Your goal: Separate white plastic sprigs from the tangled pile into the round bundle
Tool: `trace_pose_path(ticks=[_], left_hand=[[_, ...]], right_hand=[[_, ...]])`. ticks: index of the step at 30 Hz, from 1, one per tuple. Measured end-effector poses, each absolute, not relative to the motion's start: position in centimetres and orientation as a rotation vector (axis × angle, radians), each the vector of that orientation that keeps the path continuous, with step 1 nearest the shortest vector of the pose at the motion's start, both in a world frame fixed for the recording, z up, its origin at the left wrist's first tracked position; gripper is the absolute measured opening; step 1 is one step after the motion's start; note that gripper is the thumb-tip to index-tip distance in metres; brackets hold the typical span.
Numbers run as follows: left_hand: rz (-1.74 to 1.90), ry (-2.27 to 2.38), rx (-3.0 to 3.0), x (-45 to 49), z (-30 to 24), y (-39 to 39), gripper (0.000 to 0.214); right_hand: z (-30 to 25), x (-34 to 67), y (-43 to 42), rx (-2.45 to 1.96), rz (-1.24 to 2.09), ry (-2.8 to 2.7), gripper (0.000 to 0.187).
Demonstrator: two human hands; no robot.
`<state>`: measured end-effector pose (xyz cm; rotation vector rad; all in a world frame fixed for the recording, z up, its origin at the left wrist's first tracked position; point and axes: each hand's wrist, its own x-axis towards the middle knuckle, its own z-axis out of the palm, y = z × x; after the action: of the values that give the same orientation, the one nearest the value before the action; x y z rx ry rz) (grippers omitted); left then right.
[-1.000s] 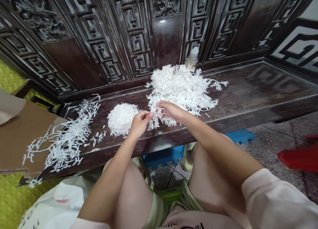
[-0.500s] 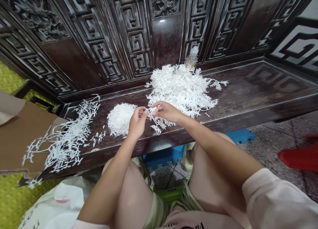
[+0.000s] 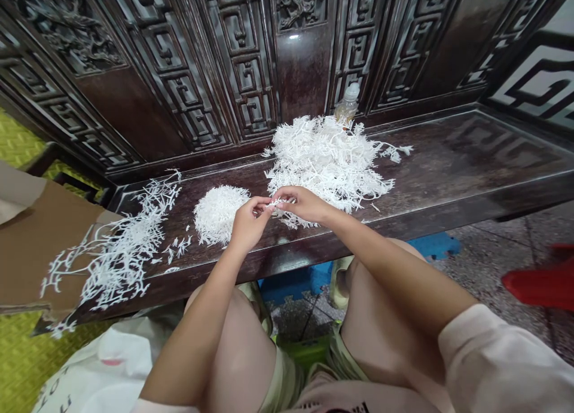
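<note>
Between the fingertips of both hands is a small white branched plastic piece [image 3: 275, 203]. My left hand [image 3: 249, 222] pinches it from the left, thumb against fingers. From the other side my right hand [image 3: 302, 204] closes on it, fingers bent over the top. Behind and right of the hands rises a large heap of white branched pieces [image 3: 325, 156], and its near edge lies just under my right hand. A smaller heap of short white sprigs [image 3: 219, 214] sits beside my left hand. Farther left spreads a tangle of bare white stems [image 3: 130, 245].
The dark wooden bench [image 3: 439, 168] has a carved backrest [image 3: 302, 72] behind it. A clear bottle with a white cap [image 3: 347, 104] stands behind the large heap. Cardboard [image 3: 49, 239] is at the left end, a white bag [image 3: 107, 365] below, a red object [image 3: 540, 277] on the floor.
My hands have come closer together around the white piece. The sprig that hung below my fingers near the bench's front edge no longer shows there.
</note>
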<state>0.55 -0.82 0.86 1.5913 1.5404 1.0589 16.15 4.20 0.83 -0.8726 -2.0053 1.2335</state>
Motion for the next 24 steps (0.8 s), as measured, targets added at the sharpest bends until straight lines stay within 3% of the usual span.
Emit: trace_pose_path(ticks=[8,18,24], left_hand=[[1.11,1.641,1.615,0.4,1.1,-1.0,0.02],[1.173,1.611,1.668,0.6,1.0,-1.0,0.007],[1.132,1.365,1.379,-0.1,0.8,-0.5,0.027]], right_hand=[[0.1,15.2,3.7,-1.07,1.317,-1.885,0.025],[0.4,14.8,3.2,-0.958,1.44,-1.788,0.02],[0.5,14.9,3.3,-1.057,1.567,-1.755,0.016]])
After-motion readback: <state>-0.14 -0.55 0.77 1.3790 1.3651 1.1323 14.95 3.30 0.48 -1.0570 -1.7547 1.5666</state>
